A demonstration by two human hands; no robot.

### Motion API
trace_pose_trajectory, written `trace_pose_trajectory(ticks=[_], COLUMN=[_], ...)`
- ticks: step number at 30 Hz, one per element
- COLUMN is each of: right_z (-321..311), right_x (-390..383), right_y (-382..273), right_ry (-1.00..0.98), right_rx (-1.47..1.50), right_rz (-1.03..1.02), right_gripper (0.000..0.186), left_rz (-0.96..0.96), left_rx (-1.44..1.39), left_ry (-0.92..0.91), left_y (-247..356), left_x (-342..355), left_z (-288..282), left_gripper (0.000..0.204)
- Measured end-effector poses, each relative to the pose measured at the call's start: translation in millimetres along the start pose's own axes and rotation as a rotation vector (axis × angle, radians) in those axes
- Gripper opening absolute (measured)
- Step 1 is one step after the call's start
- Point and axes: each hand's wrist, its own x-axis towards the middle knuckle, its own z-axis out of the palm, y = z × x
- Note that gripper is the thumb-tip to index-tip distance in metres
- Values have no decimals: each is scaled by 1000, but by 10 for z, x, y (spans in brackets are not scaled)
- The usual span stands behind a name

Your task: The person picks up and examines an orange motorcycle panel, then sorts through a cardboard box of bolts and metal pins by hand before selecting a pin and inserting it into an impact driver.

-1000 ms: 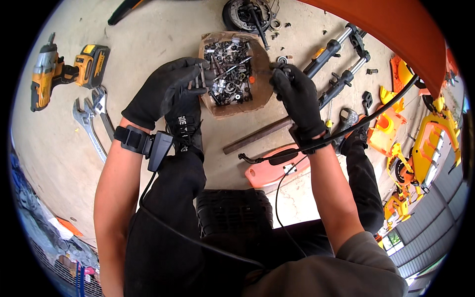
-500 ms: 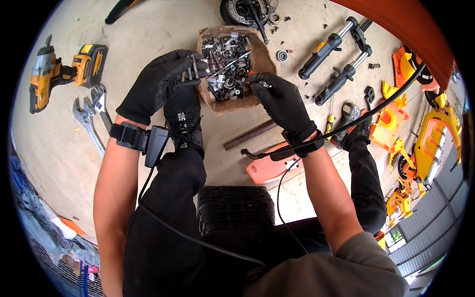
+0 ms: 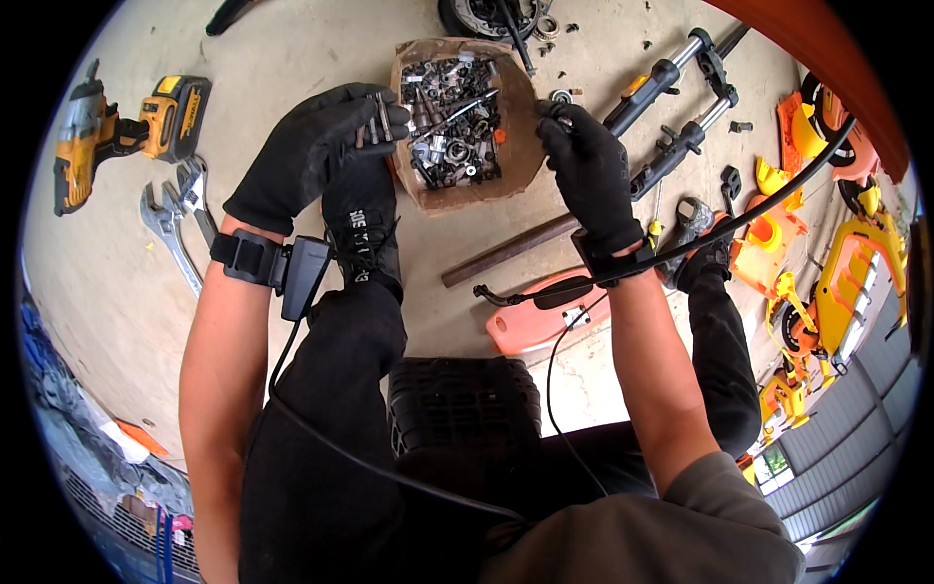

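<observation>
My left hand (image 3: 316, 146), in a black glove, is closed around several slim metal bolts (image 3: 384, 119) that stick out between its fingers at the left edge of a cardboard box (image 3: 467, 200). Inside the box lies a heap of small metal hardware (image 3: 452, 136): bolts, nuts, sockets and bushings, with a small orange piece among them. My right hand (image 3: 591, 180), also gloved in black, is just beyond the box's right side. Its fingertips are pinched together; anything between them is too small or hidden to name.
A yellow cordless impact wrench (image 3: 92, 146) and adjustable wrenches (image 3: 165, 219) lie at left. Fork tubes (image 3: 671, 78), a wheel hub (image 3: 482, 18) and loose bolts are at the far side. Nearer are a metal bar (image 3: 506, 255), an orange panel (image 3: 530, 326) and a black cable (image 3: 759, 209).
My right hand has moved from over the box's right part out past its right edge. My left hand stays by the left edge with the bolts. The view has shifted slightly.
</observation>
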Motion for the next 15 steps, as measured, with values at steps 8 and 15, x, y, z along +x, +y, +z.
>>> trace_pose_trajectory(ticks=[8, 15], right_z=[202, 35], right_x=[13, 195], right_y=[21, 31], right_ry=[-339, 89], right_rx=[-87, -106], right_rz=[-290, -227], right_gripper=[20, 16], left_rz=[43, 31], left_rx=[93, 99], left_ry=[-49, -44], left_y=[43, 17], left_x=[22, 12], left_z=[4, -7], left_gripper=[41, 42])
